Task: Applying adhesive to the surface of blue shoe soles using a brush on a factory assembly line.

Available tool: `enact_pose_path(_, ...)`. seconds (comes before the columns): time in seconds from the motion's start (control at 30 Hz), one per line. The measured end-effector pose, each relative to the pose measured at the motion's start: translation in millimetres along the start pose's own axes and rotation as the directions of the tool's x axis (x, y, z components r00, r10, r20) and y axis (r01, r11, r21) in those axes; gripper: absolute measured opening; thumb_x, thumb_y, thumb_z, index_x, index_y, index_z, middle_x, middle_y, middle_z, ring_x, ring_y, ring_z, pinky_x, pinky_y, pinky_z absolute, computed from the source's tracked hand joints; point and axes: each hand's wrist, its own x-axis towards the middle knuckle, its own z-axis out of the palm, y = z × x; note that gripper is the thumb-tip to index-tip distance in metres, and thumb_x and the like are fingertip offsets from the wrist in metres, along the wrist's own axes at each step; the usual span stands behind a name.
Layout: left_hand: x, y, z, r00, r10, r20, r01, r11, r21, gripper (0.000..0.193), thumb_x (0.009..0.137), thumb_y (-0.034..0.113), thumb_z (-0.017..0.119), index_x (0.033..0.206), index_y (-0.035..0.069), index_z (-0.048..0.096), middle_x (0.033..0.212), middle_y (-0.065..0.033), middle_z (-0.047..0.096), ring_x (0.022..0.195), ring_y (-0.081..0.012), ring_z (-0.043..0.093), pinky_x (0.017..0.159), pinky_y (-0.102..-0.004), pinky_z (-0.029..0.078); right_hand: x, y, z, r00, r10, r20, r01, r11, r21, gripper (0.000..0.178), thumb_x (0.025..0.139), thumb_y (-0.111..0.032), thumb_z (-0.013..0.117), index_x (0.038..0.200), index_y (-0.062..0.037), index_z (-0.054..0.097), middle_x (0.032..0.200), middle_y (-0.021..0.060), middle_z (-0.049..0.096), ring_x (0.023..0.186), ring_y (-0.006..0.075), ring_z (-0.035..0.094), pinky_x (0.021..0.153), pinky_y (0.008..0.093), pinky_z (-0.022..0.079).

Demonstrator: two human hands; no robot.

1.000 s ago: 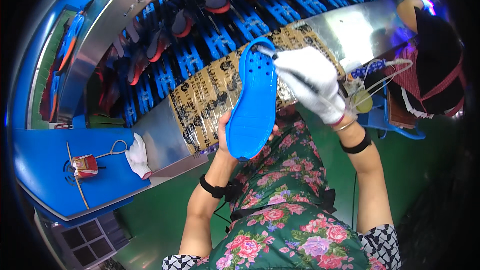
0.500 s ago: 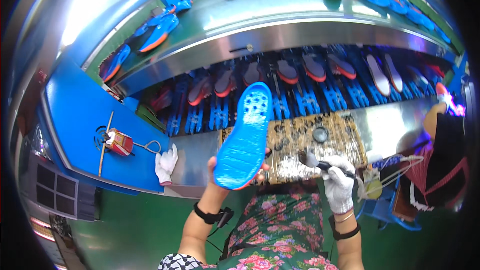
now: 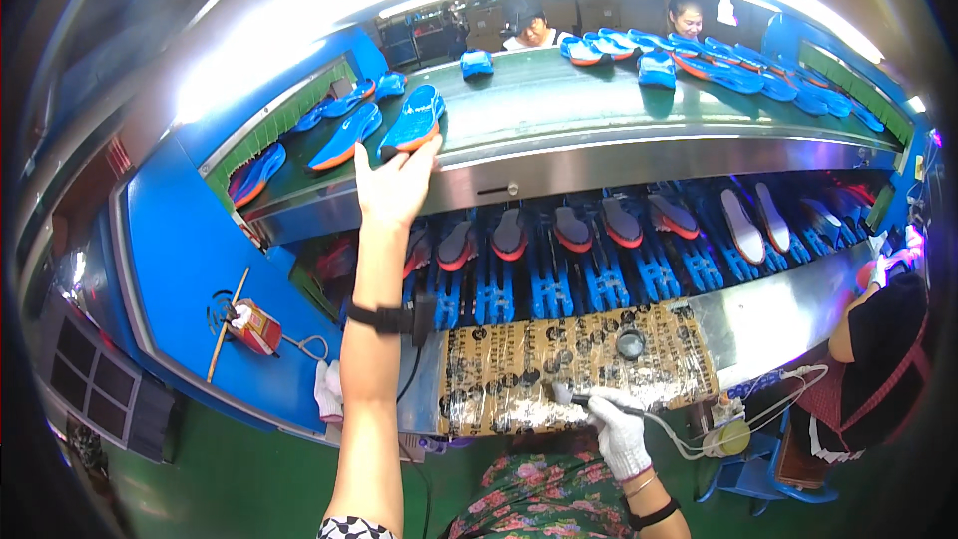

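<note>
My left hand [image 3: 397, 185], bare, reaches up to the raised belt. Its thumb and fingers grip the near, orange-edged end of a blue shoe sole [image 3: 414, 118]. The sole rests at the belt's front edge, beside another blue sole [image 3: 344, 138]. My right hand [image 3: 621, 431], in a white knitted glove, is closed around the dark handle of a brush [image 3: 566, 395]. Its bristles are low over the near part of a taped, brown printed work mat [image 3: 499, 364]. On that mat stands a small round dark dish [image 3: 631, 343].
The raised green belt [image 3: 559, 100] carries several blue soles. Below it, a rack [image 3: 549, 284] holds dark, red-edged soles. A white glove [image 3: 327, 394] and a red-and-white carton [image 3: 257, 327] lie at left. A co-worker's arm [image 3: 856, 314] is at right; two people are behind the belt.
My left hand has carried the blue sole from over the mat up and left to the belt. My right hand with the brush has shifted left and nearer. The view has tilted upward.
</note>
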Motion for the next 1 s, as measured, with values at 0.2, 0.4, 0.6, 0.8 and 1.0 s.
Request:
enact_pose_path(0.2, -5.3, -123.1, -28.0, 0.6, 0.394, 0.696, -0.296, -0.699, 0.651, 0.068, 0.087, 0.013, 0.077, 0.146, 0.003, 0.043, 0.139, -0.0284, 0.041, 0.125, -0.0367, 0.052, 0.108, -0.0477, 0.046, -2.0, -3.2, -23.2, 0.995, -0.025, -0.091, 0.024, 1.0, -0.012, 0.018, 0.085, 0.001, 0.071, 0.103, 0.004, 0.071, 0.085, 0.0109, 0.072, 0.068, 0.0156, 0.066, 0.061, 0.0248, 0.053)
enact_pose_path(0.4, 24.7, -44.8, 23.4, 0.567, -0.127, 0.814, 0.264, -0.908, -0.325, 0.14, 0.055, 0.039, 0.097, 0.163, 0.019, 0.01, 0.135, -0.0344, 0.041, 0.114, -0.044, 0.055, 0.097, -0.0516, 0.048, -4.6, 4.5, -18.5, 0.999, -0.012, -0.042, 0.013, 1.0, 0.002, 0.02, 0.084, 0.001, 0.072, 0.103, 0.0049, 0.071, 0.083, 0.0109, 0.072, 0.068, 0.0165, 0.066, 0.062, 0.026, 0.053)
enact_pose_path(0.6, 39.1, -61.3, 12.9, 0.688, 0.218, 0.693, 0.429, -0.891, -0.146, 0.138, 0.058, 0.046, 0.094, 0.164, 0.022, 0.009, 0.13, -0.0347, 0.045, 0.112, -0.0464, 0.056, 0.095, -0.0527, 0.047, -1.3, 5.9, -24.4, 0.997, -0.004, -0.082, 0.004, 1.0, -0.002, 0.02, 0.082, 0.002, 0.074, 0.102, 0.0045, 0.074, 0.085, 0.0095, 0.074, 0.066, 0.0135, 0.064, 0.061, 0.0243, 0.051)
enact_pose_path(0.8, 57.9, -107.0, -32.1, 0.633, -0.247, 0.734, 0.427, -0.679, -0.597, 0.112, 0.07, 0.054, 0.085, 0.159, 0.02, 0.027, 0.147, -0.0279, 0.035, 0.127, -0.0438, 0.045, 0.103, -0.0589, 0.036, 2.9, -8.9, -38.9, 0.995, -0.008, -0.1, 0.008, 1.0, 0.003, 0.02, 0.084, 0.003, 0.073, 0.104, 0.005, 0.073, 0.087, 0.0094, 0.074, 0.066, 0.0129, 0.064, 0.062, 0.0236, 0.051)
enact_pose_path(1.0, 160.9, -213.6, -152.2, 0.899, -0.329, 0.29, -0.189, -0.888, -0.42, 0.087, 0.081, 0.045, 0.077, 0.152, 0.009, 0.042, 0.135, -0.0284, 0.054, 0.123, -0.0438, 0.055, 0.104, -0.051, 0.045, 14.1, -29.1, -60.3, 0.987, -0.064, -0.15, 0.071, 0.997, 0.043, 0.019, 0.084, 0.002, 0.073, 0.103, 0.0031, 0.074, 0.089, 0.0073, 0.075, 0.074, 0.0124, 0.068, 0.067, 0.023, 0.053)
